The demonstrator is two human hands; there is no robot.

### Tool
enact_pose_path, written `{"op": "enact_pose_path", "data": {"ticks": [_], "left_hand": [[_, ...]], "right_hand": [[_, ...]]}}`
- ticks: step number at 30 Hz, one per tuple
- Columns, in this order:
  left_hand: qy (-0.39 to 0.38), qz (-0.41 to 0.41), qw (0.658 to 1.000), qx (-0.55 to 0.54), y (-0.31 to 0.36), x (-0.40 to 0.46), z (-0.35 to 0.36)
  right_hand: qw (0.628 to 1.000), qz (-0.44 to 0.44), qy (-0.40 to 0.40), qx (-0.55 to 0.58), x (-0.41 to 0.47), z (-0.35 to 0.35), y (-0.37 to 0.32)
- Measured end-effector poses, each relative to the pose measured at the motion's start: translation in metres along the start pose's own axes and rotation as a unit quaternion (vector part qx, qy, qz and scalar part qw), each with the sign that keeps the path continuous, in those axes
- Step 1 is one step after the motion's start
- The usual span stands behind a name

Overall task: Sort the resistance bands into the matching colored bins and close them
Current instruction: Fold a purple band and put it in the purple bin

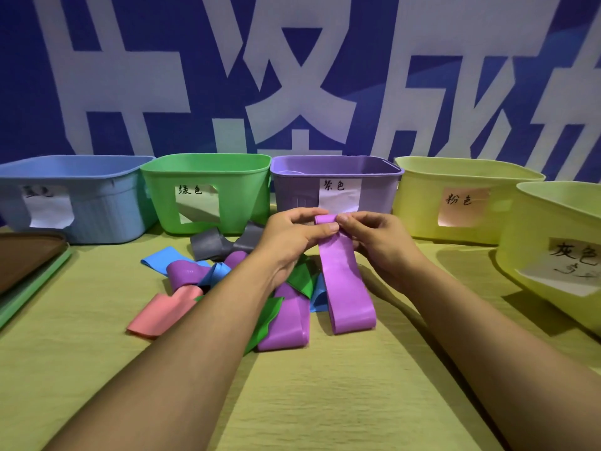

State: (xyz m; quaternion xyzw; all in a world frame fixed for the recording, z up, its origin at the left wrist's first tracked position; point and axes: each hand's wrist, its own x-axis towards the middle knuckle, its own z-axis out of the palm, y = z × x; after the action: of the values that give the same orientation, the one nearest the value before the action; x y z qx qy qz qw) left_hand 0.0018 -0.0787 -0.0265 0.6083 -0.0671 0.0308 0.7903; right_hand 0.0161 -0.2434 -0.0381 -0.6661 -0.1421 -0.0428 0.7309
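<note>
While both hands (294,231) (379,237) pinch its top fold, purple band (346,281) hangs lengthwise toward viewer, before purple bin (292,190)

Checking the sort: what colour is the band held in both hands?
Purple; the held band shows best in the head view, pinched by the left hand and right hand.

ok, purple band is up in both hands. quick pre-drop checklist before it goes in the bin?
1. Grip: left hand and right hand both pinch the purple band at its top: ok.
2. Band clear of the pile: lower end hangs beside it, contact unclear: cannot tell.
3. Purple bin open, right behind the hands: ok.
4. Colour matches the bin: ok.
5. Room inside the bin: cannot tell.
</note>
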Motion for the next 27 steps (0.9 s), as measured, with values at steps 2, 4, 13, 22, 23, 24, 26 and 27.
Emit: {"op": "enact_pose_path", "data": {"ticks": [2, 4, 13, 22, 23, 24, 26, 27], "left_hand": [[-0.009, -0.006, 1.000, 0.005, 0.000, 0.000, 0.001], [0.001, -0.017, 1.000, 0.024, 0.000, 0.000, 0.003], [0.035, -0.022, 0.996, 0.073, -0.007, 0.006, -0.001], [0.017, -0.005, 0.998, 0.056, -0.005, 0.005, -0.001], [0.011, -0.004, 0.999, 0.052, -0.004, 0.004, 0.000], [0.005, -0.004, 0.999, 0.047, -0.004, 0.004, 0.001], [0.001, -0.002, 0.999, 0.040, -0.003, 0.003, 0.001], [0.003, -0.002, 0.999, 0.041, -0.003, 0.002, 0.000]], "right_hand": [[1.000, -0.009, -0.004, 0.010, 0.000, 0.000, -0.001], [1.000, -0.016, -0.009, 0.015, 0.000, 0.000, -0.001], [1.000, -0.018, -0.003, 0.001, -0.002, 0.002, -0.004], [0.997, 0.044, 0.036, -0.043, -0.010, 0.007, -0.013], [0.996, 0.048, 0.046, -0.065, -0.010, 0.007, -0.012], [0.994, 0.051, 0.054, -0.082, -0.010, 0.007, -0.011], [0.992, 0.049, 0.062, -0.098, -0.010, 0.007, -0.011], [0.992, 0.044, 0.063, -0.102, -0.010, 0.007, -0.010]]}}
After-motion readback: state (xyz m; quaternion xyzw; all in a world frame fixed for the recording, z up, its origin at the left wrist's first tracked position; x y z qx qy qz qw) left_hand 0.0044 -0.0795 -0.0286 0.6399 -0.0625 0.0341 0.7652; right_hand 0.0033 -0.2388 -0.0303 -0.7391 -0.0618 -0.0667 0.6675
